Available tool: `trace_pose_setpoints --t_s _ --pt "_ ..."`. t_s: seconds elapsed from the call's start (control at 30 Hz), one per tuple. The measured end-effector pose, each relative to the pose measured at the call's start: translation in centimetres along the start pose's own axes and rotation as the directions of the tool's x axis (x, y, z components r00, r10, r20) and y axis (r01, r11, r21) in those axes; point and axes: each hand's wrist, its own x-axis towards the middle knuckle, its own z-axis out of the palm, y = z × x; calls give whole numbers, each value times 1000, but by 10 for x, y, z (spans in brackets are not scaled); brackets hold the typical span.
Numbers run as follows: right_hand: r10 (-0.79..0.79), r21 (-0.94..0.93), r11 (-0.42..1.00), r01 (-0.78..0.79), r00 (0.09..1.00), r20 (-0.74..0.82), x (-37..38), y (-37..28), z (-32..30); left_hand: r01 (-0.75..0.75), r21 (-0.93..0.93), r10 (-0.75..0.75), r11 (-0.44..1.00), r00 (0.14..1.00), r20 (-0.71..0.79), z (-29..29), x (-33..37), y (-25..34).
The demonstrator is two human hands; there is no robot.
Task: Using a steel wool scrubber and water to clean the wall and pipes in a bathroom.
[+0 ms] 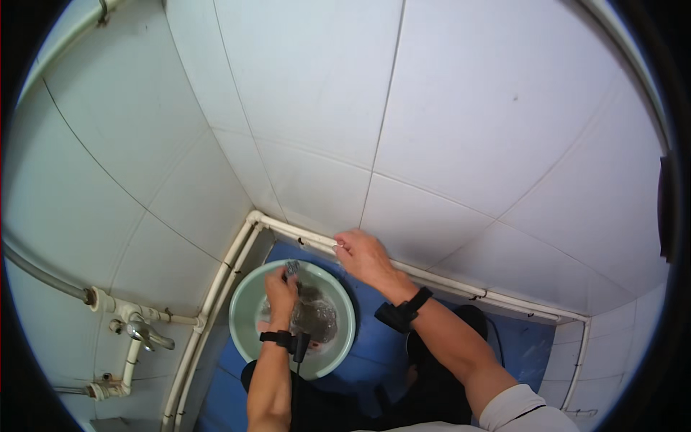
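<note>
Seen from above: a corner of a washroom lined with large glossy white wall tiles (446, 101), thin dark grout lines bending toward the rim. Blue floor (529, 345) at the foot of the walls. White plastic pipes (439, 279) clipped along the base of the far wall, turning at the corner and running down the left wall. On that left wall, a metal tap (147, 335) on white pipe fittings, a grey pipe (43, 277) feeding in from the left edge. Even, soft light, faint sheen on the tiles.
</note>
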Motion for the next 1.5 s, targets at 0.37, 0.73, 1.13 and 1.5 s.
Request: trace_pose_setpoints --t_s 0.37,0.73,1.13,1.5 --pt "-559 -413 829 378 592 -581 -6 -122 -210 -946 -18 780 324 278 -561 -136 59 413" --pt "-819 -757 527 387 471 -329 -13 -123 -299 -987 16 821 160 124 -558 -64 30 405" --pt "-891 -675 423 605 413 -188 -25 -85 -305 -971 213 713 110 -72 -698 -120 11 542" --pt "-913 -568 402 718 363 -187 -35 -83 -313 -947 69 774 315 214 -596 -89 -35 505"
